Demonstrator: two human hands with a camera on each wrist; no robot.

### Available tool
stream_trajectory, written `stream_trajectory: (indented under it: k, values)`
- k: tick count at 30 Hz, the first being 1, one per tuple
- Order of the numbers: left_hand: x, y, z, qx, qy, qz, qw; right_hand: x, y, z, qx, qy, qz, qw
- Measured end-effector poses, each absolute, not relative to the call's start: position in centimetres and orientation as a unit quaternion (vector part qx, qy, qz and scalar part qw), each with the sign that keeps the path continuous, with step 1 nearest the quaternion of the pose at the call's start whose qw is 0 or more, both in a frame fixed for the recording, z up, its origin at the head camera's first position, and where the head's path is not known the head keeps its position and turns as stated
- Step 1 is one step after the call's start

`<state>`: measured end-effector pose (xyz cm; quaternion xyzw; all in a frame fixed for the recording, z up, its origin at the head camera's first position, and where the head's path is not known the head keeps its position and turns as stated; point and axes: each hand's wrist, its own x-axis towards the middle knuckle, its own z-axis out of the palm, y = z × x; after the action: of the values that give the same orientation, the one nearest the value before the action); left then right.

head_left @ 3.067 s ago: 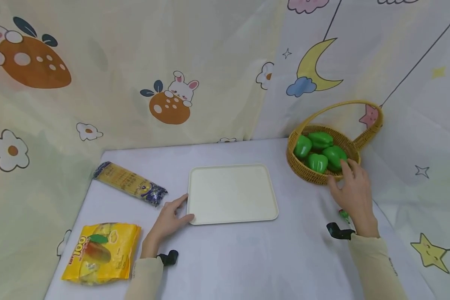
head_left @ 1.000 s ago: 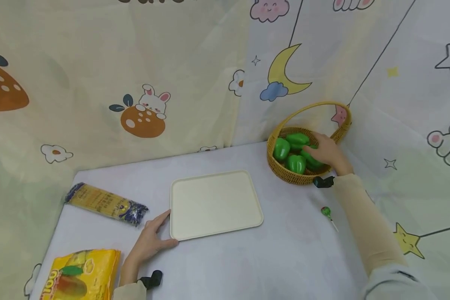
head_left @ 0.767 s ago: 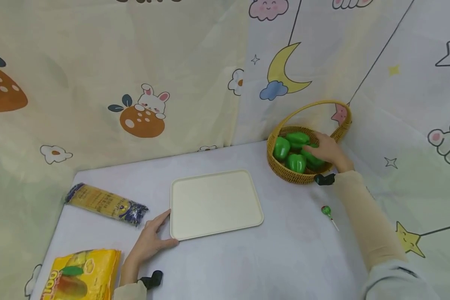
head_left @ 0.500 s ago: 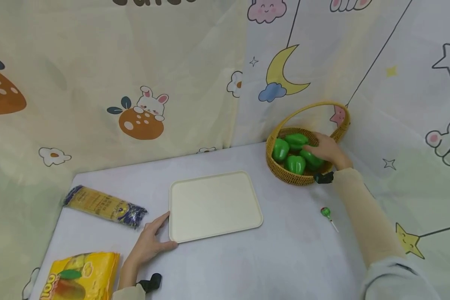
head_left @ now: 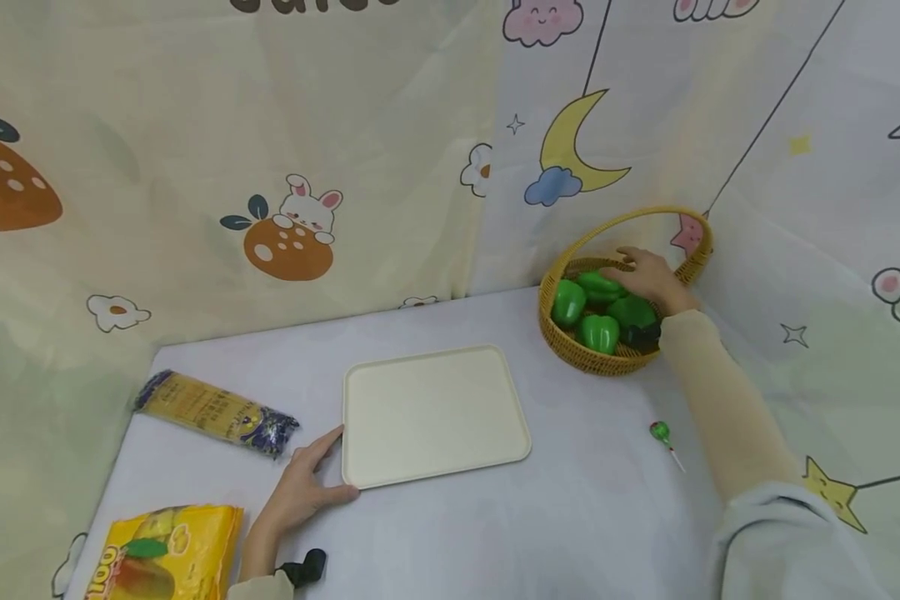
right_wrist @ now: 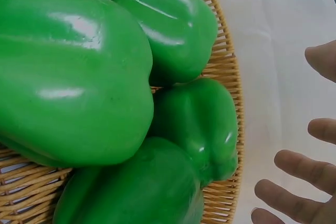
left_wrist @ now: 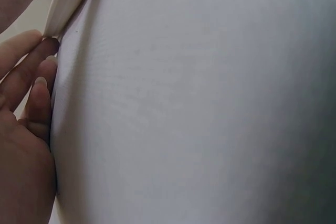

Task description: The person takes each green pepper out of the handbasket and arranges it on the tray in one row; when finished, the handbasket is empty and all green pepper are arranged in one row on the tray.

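Observation:
A round wicker basket (head_left: 588, 362) with an arched handle stands at the back right, holding several glossy green bell peppers (head_left: 598, 333). Above its rear right part my right hand (head_left: 648, 277) reaches in under the handle. In the right wrist view, the spread fingers (right_wrist: 302, 169) show apart from the bell peppers (right_wrist: 73, 77), with nothing in them. My left hand (head_left: 300, 492) rests at the left end of a cream rectangular tray (head_left: 435, 417). Its index fingertip touches the left edge and its thumb the front left corner; the left wrist view shows fingers (left_wrist: 39, 103) beside the tray's edge.
A lollipop (head_left: 660, 432) with a green head lies in front of the basket. On the left are a gold and blue packet (head_left: 210, 410) and a yellow bag with a mango picture (head_left: 161, 554). Printed cloth (head_left: 390, 100) hangs behind the white-covered table.
My right hand moved from the basket's front rim onto the right-hand pepper, then up and back off it. The left hand stays at the tray. The head view has shifted.

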<state>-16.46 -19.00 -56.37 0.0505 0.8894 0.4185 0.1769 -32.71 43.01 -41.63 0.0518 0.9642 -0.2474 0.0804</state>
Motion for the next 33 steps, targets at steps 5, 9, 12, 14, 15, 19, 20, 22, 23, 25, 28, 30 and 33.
stream_trajectory:
  k: [5, 9, 12, 14, 15, 19, 20, 22, 23, 25, 28, 30, 33]
  values:
    - [-16.4, -18.8, -56.3, 0.06, 0.889, 0.423, 0.167, -33.0, 42.9, -41.4, 0.045, 0.964, -0.252, 0.074]
    - [-16.4, -18.7, -56.2, 0.064, 0.887, 0.426, 0.165, -33.3, 43.1, -41.8, 0.046, 0.958, -0.275, 0.07]
    - [-16.2, -18.8, -56.3, 0.055, 0.888, 0.425, 0.168, -33.6, 43.3, -42.6, 0.055, 0.951, -0.296, 0.074]
    - [-16.1, -18.9, -56.3, 0.05, 0.886, 0.428, 0.17, -33.9, 43.4, -43.2, 0.058, 0.948, -0.306, 0.071]
    - [-16.1, -18.9, -56.3, 0.049, 0.885, 0.429, 0.172, -34.1, 43.4, -43.5, 0.06, 0.947, -0.309, 0.068]
    - [-16.0, -19.0, -56.2, 0.045, 0.889, 0.422, 0.172, -34.7, 43.2, -44.4, 0.065, 0.941, -0.328, 0.061]
    - [-16.0, -18.9, -56.2, 0.044, 0.891, 0.418, 0.173, -34.7, 43.3, -44.6, 0.071, 0.938, -0.334, 0.063]
    - [-16.0, -18.9, -56.1, 0.04, 0.894, 0.411, 0.173, -34.9, 43.4, -45.0, 0.081, 0.931, -0.348, 0.068]
    - [-16.0, -18.9, -56.0, 0.037, 0.895, 0.41, 0.171, -35.1, 43.3, -45.2, 0.084, 0.929, -0.352, 0.071]
    - [-16.1, -19.0, -56.0, 0.036, 0.894, 0.412, 0.171, -35.5, 43.3, -45.5, 0.09, 0.928, -0.354, 0.075]
    - [-16.1, -19.0, -56.1, 0.04, 0.891, 0.419, 0.17, -35.8, 43.4, -45.7, 0.089, 0.928, -0.354, 0.077]
    - [-16.1, -19.0, -56.2, 0.041, 0.89, 0.422, 0.17, -35.9, 43.5, -45.7, 0.088, 0.93, -0.347, 0.081]
    - [-16.0, -19.0, -56.4, 0.039, 0.889, 0.422, 0.172, -36.1, 43.5, -45.9, 0.087, 0.936, -0.329, 0.088]
